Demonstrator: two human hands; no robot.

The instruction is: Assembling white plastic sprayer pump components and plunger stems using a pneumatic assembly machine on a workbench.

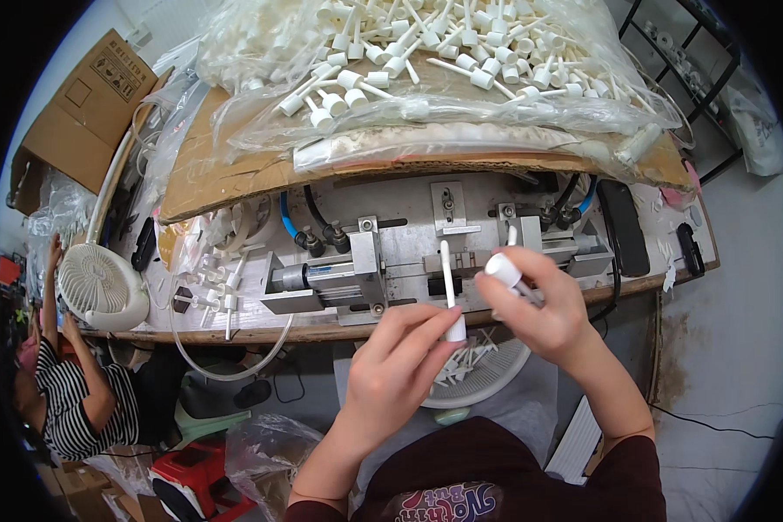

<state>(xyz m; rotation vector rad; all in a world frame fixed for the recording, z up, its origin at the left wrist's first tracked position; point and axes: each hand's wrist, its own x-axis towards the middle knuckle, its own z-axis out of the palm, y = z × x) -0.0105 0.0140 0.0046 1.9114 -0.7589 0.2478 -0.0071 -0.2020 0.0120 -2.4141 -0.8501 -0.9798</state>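
My left hand (398, 361) pinches a white cap with a long stem (447, 271) between thumb and fingers. Its stem points up toward the metal clamping jig (451, 261), and the cap end is at my fingertips. My right hand (552, 304), slightly blurred, is closed around another white stemmed cap (501, 269) in front of the jig's right half. More white ends show about these fingers; how many pieces it holds I cannot tell. Below my hands, a white round basket (496, 383) holds several similar white pieces, partly hidden by my left hand.
Beyond the jig, a cardboard sheet (235, 178) bears a plastic-covered heap of white stemmed caps (487, 65). Air cylinders (300, 278) with hoses flank the jig. At left are a white fan (103, 287), a carton (83, 109) and another person in a striped top (87, 400).
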